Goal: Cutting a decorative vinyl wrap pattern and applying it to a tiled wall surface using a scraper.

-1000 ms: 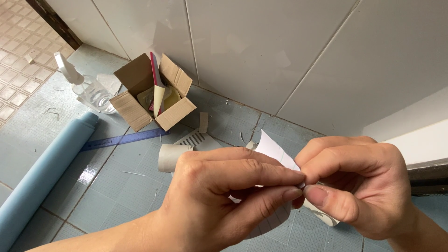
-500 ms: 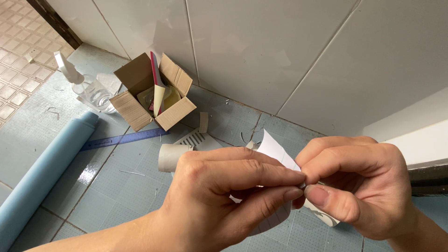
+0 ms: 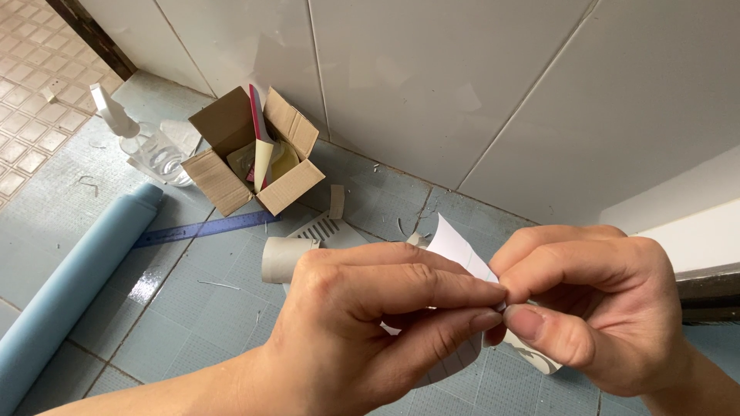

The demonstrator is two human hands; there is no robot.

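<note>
Between both pinched grips, left hand (image 3: 362, 323), right hand (image 3: 593, 308), white paper piece (image 3: 456, 248)

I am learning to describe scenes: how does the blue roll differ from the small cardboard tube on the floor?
The blue roll is long and light blue; the cardboard tube is short and beige. The roll runs diagonally along the frame's left edge, partly out of view, while the tube lies near the left hand, one end hidden behind it. Both lie on the tiled floor.
</note>
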